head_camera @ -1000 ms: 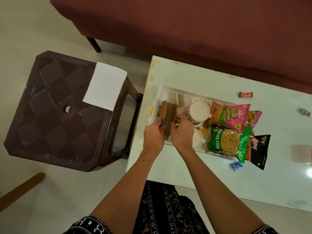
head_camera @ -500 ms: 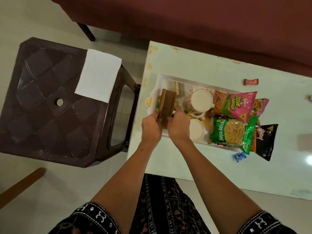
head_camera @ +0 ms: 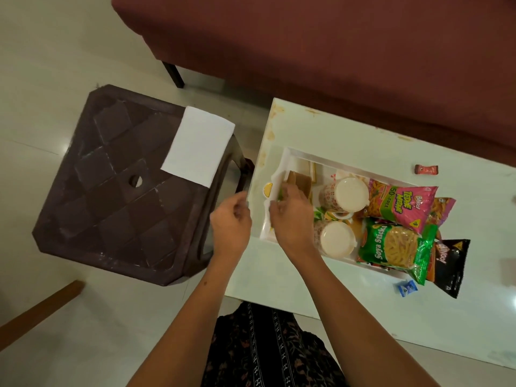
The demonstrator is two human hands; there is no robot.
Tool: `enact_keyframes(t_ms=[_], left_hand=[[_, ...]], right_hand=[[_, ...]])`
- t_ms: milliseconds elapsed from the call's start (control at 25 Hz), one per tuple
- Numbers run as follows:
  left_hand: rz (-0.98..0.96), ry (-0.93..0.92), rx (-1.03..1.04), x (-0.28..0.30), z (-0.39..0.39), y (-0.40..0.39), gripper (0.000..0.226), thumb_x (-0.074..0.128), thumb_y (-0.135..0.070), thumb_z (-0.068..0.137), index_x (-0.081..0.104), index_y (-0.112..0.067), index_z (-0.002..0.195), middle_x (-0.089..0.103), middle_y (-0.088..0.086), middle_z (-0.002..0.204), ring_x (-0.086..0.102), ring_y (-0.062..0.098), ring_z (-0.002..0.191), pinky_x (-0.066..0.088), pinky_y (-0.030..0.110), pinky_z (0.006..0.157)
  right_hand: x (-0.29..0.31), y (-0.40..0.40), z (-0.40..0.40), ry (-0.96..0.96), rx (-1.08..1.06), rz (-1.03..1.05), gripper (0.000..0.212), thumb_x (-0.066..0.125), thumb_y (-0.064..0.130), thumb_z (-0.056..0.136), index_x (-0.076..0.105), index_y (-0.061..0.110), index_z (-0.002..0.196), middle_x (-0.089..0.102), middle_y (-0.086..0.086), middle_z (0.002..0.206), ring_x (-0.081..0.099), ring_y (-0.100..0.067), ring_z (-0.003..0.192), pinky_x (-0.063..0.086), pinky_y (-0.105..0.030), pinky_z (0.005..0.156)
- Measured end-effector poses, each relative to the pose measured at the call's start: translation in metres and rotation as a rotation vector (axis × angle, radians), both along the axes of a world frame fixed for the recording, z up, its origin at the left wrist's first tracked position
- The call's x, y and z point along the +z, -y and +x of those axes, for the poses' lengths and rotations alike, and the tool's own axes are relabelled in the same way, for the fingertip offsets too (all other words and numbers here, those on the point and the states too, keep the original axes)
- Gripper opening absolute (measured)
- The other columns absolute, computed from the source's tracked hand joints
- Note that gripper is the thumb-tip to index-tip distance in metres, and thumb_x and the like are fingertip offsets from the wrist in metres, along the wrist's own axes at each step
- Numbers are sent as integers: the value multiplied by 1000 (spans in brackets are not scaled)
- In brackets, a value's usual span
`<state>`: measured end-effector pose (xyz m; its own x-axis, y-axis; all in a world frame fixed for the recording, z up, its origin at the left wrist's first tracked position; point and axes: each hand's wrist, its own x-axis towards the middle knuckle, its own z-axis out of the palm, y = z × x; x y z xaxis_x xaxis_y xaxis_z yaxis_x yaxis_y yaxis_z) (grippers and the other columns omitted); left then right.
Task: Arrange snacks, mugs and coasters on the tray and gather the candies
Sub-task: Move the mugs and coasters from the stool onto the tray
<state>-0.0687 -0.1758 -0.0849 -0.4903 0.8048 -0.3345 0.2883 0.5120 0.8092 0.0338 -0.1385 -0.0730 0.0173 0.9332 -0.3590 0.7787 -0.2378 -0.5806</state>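
A white tray (head_camera: pixel 296 155) lies on the white table. At its left end a stack of brown coasters (head_camera: pixel 301 180) leans, and my right hand (head_camera: pixel 290 222) has its fingertips on the stack's near edge. My left hand (head_camera: pixel 231 223) hovers just off the table's left edge, loosely curled and holding nothing. Two lidded mugs (head_camera: pixel 352 194) (head_camera: pixel 338 238) stand mid-tray. A pink snack packet (head_camera: pixel 402 203), a green one (head_camera: pixel 396 245) and a black one (head_camera: pixel 450 263) fill the right end. On the table lie a red candy (head_camera: pixel 426 169) and a blue candy (head_camera: pixel 406 287).
A dark brown plastic stool (head_camera: pixel 111 185) with a white paper (head_camera: pixel 198 146) on it stands left of the table. A maroon sofa (head_camera: pixel 321 51) runs along the far side. A wooden bar (head_camera: pixel 39 311) lies on the floor at lower left.
My left hand has let go of the coasters and moved left off the table. The coasters, held upright by both hands before, now lean lower in the tray.
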Motion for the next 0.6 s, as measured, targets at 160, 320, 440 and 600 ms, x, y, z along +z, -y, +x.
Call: enact_keyframes(t_ms=[160, 320, 440, 600], left_hand=[[18, -130, 134, 14, -60, -18, 25, 56, -10, 87, 64, -5, 110, 69, 15, 101, 63, 17, 85, 43, 11, 74], [-46, -285, 117, 6, -105, -43, 34, 57, -19, 87, 58, -3, 117, 59, 18, 118, 55, 29, 108, 43, 35, 93], [-133, -341, 65, -7, -126, -56, 41, 60, -23, 86, 55, -1, 120, 55, 19, 123, 49, 30, 116, 40, 38, 97], [-214, -354, 29, -15, -135, -63, 45, 64, -24, 83, 54, -3, 121, 53, 18, 123, 47, 31, 116, 42, 41, 96]], right_hand=[[4, -14, -54, -191, -16, -97, 37, 63, 25, 87, 57, 10, 120, 66, -8, 113, 65, -19, 95, 53, -31, 85], [-7, -33, -95, -303, -157, -277, 44, 68, 32, 82, 56, 10, 118, 67, -6, 107, 61, -16, 96, 43, -21, 78], [-19, -41, -117, -283, -205, -317, 47, 69, 32, 82, 54, 8, 120, 67, -7, 102, 61, -18, 93, 40, -23, 74], [-29, -44, -133, -231, -283, -259, 36, 71, 29, 81, 58, 8, 108, 69, -8, 99, 62, -18, 86, 30, -12, 51]])
